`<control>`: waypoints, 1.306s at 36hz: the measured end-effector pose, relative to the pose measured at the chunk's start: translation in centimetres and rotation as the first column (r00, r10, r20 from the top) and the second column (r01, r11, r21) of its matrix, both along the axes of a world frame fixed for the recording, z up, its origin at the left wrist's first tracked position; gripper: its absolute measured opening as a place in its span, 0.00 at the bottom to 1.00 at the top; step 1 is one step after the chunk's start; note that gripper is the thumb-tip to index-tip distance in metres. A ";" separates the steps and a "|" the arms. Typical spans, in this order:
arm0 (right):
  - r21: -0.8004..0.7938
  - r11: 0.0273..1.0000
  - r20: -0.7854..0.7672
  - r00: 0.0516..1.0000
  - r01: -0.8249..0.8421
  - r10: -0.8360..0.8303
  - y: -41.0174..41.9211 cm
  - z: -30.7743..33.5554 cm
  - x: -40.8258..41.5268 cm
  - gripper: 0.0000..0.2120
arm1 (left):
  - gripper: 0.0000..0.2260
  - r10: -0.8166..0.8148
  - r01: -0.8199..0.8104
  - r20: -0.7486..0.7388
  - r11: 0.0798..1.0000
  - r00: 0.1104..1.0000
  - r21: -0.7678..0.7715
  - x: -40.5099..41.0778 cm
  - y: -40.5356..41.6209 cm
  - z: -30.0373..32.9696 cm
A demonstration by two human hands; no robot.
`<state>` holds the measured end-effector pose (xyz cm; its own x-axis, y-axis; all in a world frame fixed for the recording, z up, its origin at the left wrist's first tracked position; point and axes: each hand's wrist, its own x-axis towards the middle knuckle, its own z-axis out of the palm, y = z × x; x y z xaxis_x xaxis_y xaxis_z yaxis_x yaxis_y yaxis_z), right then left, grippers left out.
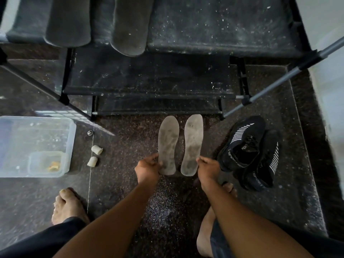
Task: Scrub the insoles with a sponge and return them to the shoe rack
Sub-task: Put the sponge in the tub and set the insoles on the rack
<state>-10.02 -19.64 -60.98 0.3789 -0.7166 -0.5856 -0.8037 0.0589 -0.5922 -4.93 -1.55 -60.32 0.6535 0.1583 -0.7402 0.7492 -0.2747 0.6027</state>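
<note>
Two grey, stained insoles lie side by side on the dark speckled floor in front of the shoe rack [149, 90]. My left hand [148, 169] pinches the heel end of the left insole [168, 144]. My right hand [208, 169] grips the heel edge of the right insole [192, 144]. Two more dark insoles [68, 21] [130, 25] rest on the rack's top shelf, toes hanging over its front edge. A yellowish sponge piece [54, 165] sits in a small tub inside the clear plastic bin [71, 131] at left.
A pair of black sneakers [249, 151] with white stripes lies right of the insoles. Two small pale rolled pieces [96, 149] [92, 161] lie on the floor beside the bin. Rack poles [279, 79] slant on both sides. My bare feet [67, 205] flank the work area.
</note>
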 end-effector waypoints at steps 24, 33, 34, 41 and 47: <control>-0.311 0.949 0.381 0.907 -0.058 0.181 3.2 19.6 -0.3 0.10 | 0.17 -0.069 0.136 0.394 0.980 0.917 -0.143 -4.2 4.2 18.7; -0.438 0.893 0.583 0.788 0.102 0.196 2.6 28.3 0.5 0.10 | 0.15 -0.032 0.165 0.557 0.968 0.830 -0.191 -5.5 2.6 24.7; -0.439 0.892 0.594 0.780 0.110 0.196 2.3 29.1 0.7 0.10 | 0.13 -0.015 0.168 0.553 0.959 0.833 -0.227 -5.3 2.4 25.3; -0.443 0.884 0.654 0.728 0.148 0.205 0.1 33.1 2.8 0.10 | 0.03 0.045 0.152 0.582 0.946 0.812 -0.286 -1.4 -0.7 28.6; -0.479 0.861 0.678 0.695 0.172 0.239 -2.4 34.9 6.5 0.10 | 0.09 0.052 0.154 0.595 0.944 0.802 -0.291 4.0 -3.3 30.6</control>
<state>-3.50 -21.99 -26.05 0.5488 -0.7897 0.2743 -0.1348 -0.4075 -0.9032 -0.96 -4.83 -29.70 0.9756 -0.0571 -0.2119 0.2108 -0.0242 0.9772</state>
